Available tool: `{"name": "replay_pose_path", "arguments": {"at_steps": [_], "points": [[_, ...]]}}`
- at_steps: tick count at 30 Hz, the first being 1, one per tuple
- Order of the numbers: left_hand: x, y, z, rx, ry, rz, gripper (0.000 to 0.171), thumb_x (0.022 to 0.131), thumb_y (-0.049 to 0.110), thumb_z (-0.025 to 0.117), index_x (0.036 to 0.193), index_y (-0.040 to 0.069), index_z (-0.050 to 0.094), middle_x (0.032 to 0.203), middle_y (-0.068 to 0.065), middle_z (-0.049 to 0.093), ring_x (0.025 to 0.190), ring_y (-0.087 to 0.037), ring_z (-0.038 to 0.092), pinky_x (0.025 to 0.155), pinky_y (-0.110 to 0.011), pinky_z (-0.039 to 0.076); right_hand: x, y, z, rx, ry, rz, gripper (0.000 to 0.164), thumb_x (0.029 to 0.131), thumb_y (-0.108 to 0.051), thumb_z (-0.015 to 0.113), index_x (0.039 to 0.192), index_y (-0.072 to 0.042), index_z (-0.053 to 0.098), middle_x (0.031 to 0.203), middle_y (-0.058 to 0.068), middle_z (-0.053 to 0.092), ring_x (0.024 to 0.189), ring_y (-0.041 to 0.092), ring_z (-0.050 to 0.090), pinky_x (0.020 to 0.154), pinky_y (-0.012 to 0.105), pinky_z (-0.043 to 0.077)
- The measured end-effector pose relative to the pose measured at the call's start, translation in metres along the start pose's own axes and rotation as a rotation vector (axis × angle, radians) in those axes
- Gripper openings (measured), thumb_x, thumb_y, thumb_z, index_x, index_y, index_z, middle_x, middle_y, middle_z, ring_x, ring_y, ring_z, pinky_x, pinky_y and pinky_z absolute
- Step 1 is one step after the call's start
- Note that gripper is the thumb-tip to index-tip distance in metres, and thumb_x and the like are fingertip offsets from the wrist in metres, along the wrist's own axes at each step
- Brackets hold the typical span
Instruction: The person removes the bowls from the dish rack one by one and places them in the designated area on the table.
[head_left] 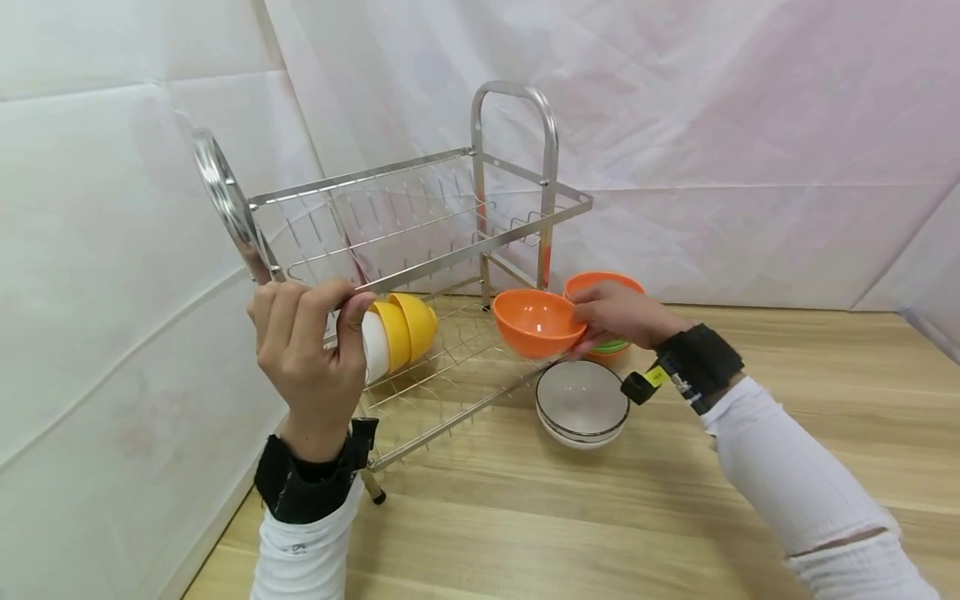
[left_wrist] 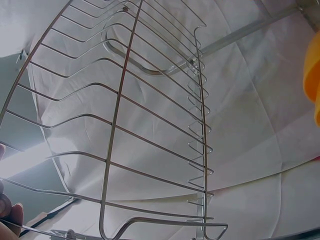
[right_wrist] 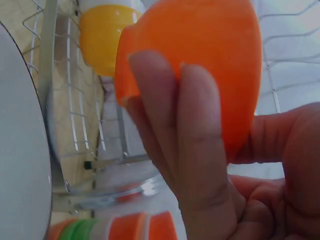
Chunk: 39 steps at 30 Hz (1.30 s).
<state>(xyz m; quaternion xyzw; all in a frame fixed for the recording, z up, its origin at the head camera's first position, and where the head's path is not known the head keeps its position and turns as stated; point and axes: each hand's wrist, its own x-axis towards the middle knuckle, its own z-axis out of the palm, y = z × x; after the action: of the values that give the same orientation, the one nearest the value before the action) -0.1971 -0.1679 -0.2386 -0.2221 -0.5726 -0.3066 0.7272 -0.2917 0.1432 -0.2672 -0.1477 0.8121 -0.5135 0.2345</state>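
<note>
My right hand (head_left: 618,315) pinches an orange bowl (head_left: 536,325) by its right side, above the lower tier's right end. In the right wrist view, fingers lie along the outside of the orange bowl (right_wrist: 215,35), with the thumb at the rim. My left hand (head_left: 311,350) grips the upper tier's front left corner of a two-tier metal dish rack (head_left: 480,246). Its fingertips (left_wrist: 5,206) show by the wires at the left wrist view's edge. Two yellow bowls (head_left: 418,327) and a white bowl (head_left: 374,346) stand on edge in the lower tier, beside the left hand.
White bowls with a dark rim (head_left: 581,400) are stacked on the wooden table (head_left: 675,500), right of the rack. Behind them, partly hidden by the right hand, stands a stack of orange bowls (head_left: 607,281) with a green bowl (head_left: 611,346) among them. White cloth walls (head_left: 712,167) surround the table.
</note>
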Motion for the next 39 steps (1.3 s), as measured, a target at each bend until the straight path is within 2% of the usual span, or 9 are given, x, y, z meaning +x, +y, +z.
{"name": "replay_pose_path", "arguments": {"at_steps": [5,8,12,15,19,28,39], "points": [[0.000,0.000,0.000,-0.002,0.006,-0.003,0.041,0.088,0.035,0.067,0.074,-0.003,0.061,0.063,-0.015,0.042,0.067,-0.037,0.035,0.073,-0.034,0.022,-0.017,0.010,-0.010,-0.098,0.031,-0.055,0.035,0.095,-0.006,0.047,0.128,0.005,0.053,0.072,0.017,0.064,0.053,0.022,0.061,0.057,0.033,0.055],[-0.001,0.000,0.000,0.000,0.000,-0.002,0.041,0.088,0.034,0.067,0.074,-0.004,0.061,0.063,-0.015,0.042,0.068,-0.037,0.035,0.073,-0.033,0.022,-0.026,0.016,-0.011,-0.132,0.015,-0.058,0.031,0.095,-0.006,0.049,0.124,0.003,0.055,0.068,0.016,0.060,0.050,0.020,0.054,0.051,0.029,0.049],[-0.001,-0.001,-0.001,0.002,-0.010,-0.003,0.040,0.088,0.034,0.067,0.075,-0.004,0.061,0.064,-0.015,0.042,0.068,-0.037,0.035,0.074,-0.033,0.022,-0.033,0.026,-0.010,-0.172,-0.003,-0.064,0.031,0.095,-0.006,0.051,0.124,0.002,0.055,0.063,0.013,0.055,0.046,0.017,0.044,0.045,0.024,0.036],[-0.002,-0.001,-0.001,0.004,-0.011,-0.004,0.040,0.088,0.034,0.067,0.075,-0.004,0.061,0.064,-0.015,0.042,0.068,-0.037,0.035,0.075,-0.033,0.022,-0.037,0.033,-0.009,-0.195,-0.021,-0.081,0.029,0.094,-0.006,0.052,0.122,0.002,0.056,0.061,0.010,0.052,0.044,0.014,0.038,0.043,0.023,0.030],[-0.002,-0.001,0.000,0.003,-0.008,-0.005,0.040,0.088,0.034,0.067,0.075,-0.004,0.061,0.064,-0.015,0.042,0.068,-0.037,0.035,0.074,-0.033,0.022,-0.044,0.044,-0.008,-0.209,-0.038,-0.085,0.031,0.094,-0.006,0.054,0.124,0.002,0.056,0.059,0.008,0.051,0.044,0.014,0.037,0.043,0.023,0.029],[-0.001,0.000,0.000,0.004,-0.008,-0.009,0.040,0.088,0.034,0.067,0.075,-0.004,0.061,0.064,-0.015,0.042,0.068,-0.038,0.035,0.074,-0.033,0.021,-0.046,0.063,-0.003,-0.221,-0.016,-0.032,0.042,0.092,-0.003,0.054,0.133,0.002,0.052,0.061,0.008,0.050,0.052,0.018,0.045,0.046,0.023,0.033],[-0.001,-0.002,0.000,-0.004,0.005,0.001,0.041,0.088,0.034,0.067,0.074,-0.003,0.060,0.063,-0.014,0.041,0.067,-0.037,0.034,0.073,-0.035,0.021,-0.042,0.070,0.000,-0.268,-0.019,0.003,0.047,0.093,-0.005,0.057,0.139,-0.002,0.046,0.060,0.006,0.049,0.052,0.017,0.044,0.048,0.024,0.034]]}}
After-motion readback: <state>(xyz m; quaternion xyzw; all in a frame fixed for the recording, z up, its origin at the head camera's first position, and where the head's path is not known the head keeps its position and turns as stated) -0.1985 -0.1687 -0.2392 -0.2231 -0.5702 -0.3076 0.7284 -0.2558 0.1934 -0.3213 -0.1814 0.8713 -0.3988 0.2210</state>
